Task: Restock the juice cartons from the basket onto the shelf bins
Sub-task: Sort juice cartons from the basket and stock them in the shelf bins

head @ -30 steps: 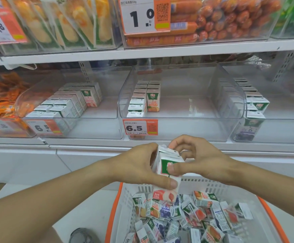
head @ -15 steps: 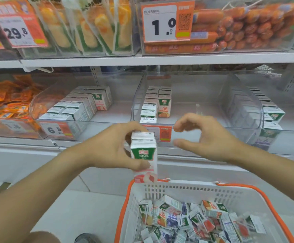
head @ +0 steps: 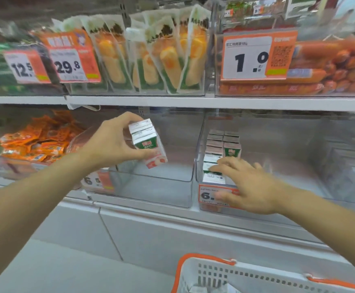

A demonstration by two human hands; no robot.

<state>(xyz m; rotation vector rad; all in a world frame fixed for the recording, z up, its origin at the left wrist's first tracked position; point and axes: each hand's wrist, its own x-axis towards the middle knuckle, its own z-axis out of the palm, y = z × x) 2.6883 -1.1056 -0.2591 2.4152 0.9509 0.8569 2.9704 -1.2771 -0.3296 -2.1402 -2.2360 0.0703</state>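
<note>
Left hand grips juice carton, tilted, above bin.

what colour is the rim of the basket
Orange, on a white slotted basket; it shows in the head view, at the bottom right.

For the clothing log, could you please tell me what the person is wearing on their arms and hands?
Nothing shows on either. The left hand and right hand are bare: no gloves, rings, watch or wristband visible. Both forearms are uncovered as far as the picture's edges, so no sleeve comes into view. The fingers carry no tape or markings that can be made out.
</note>
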